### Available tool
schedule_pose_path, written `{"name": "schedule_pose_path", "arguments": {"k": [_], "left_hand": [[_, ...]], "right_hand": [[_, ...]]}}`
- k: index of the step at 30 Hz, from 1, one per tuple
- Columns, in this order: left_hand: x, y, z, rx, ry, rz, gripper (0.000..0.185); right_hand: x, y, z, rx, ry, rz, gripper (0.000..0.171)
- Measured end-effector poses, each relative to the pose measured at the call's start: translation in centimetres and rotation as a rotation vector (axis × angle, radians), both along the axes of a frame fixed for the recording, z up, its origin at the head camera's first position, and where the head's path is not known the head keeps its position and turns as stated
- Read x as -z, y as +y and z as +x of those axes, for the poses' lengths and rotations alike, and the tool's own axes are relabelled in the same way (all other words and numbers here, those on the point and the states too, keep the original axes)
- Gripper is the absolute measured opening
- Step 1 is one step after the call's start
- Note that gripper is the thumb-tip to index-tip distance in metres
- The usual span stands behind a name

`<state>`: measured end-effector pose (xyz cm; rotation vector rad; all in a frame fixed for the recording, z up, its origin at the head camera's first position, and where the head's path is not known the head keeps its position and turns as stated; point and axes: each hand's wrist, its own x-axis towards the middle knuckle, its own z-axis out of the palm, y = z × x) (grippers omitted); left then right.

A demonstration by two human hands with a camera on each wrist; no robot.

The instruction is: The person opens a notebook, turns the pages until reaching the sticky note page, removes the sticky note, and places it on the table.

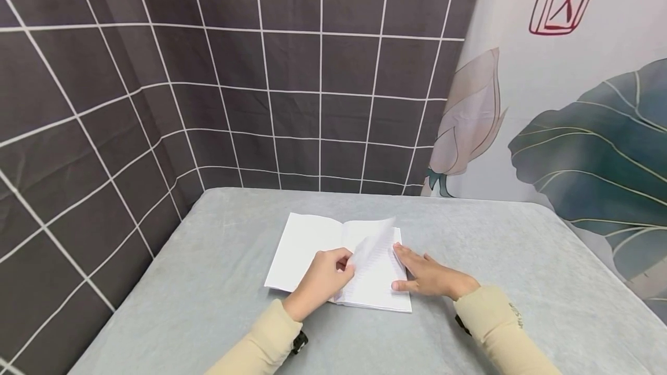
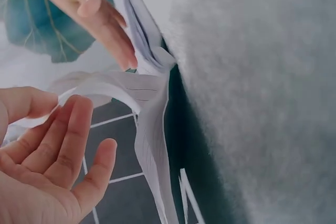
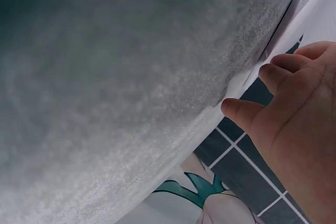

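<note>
The open white lined-paper notebook (image 1: 339, 259) lies flat near the middle of the grey felt-covered desk (image 1: 495, 247), and one thin lined page (image 1: 372, 247) stands curled above its right half, partway over. Your left hand (image 1: 320, 282) pinches the lower edge of that page between thumb and curled fingers; in the left wrist view the sheet (image 2: 131, 85) bends sharply where it meets the fingers (image 2: 68, 135). Your right hand (image 1: 429, 276) lies open with straight fingers pressing the right-hand page near the outer edge, holding the notebook down.

The chief risk, to my eye, is creasing or tearing: the paper looks flimsy, and a pull away from the spine rather than across it could rip the sheet at the binding. You may also be holding more than one leaf; I cannot tell from these views. If your right hand lifts, the notebook could slide on the felt. Your right fingertips sit close to the curled page and could trap its edge.

Behind the desk hang a dark checked cloth (image 1: 234, 74) and a lotus-printed curtain (image 1: 573, 132).
</note>
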<state>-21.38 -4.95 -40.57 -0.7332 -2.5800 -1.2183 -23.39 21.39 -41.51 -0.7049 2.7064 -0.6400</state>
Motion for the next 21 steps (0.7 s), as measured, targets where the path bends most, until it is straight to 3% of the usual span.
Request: {"name": "schedule_pose_path", "arguments": {"k": [6,12,17,21], "left_hand": [[0.0,-0.9,-0.9,-0.045,-0.132,0.154,0.013],[-0.1,-1.8,-1.6,-0.095,-0.210,0.218,0.015],[-0.2,-2.5,-2.1,-0.103,-0.302,0.326,0.042],[-0.3,-2.8,-2.6,-0.133,-0.347,0.388,0.044]], "right_hand": [[-0.1,0.0,0.1,0.006,-0.014,0.014,0.098],[0.0,0.0,0.2,-0.019,-0.016,0.009,0.098],[0.1,0.0,0.1,-0.042,0.006,0.025,0.098],[0.1,0.0,0.1,-0.036,0.009,0.033,0.098]]}}
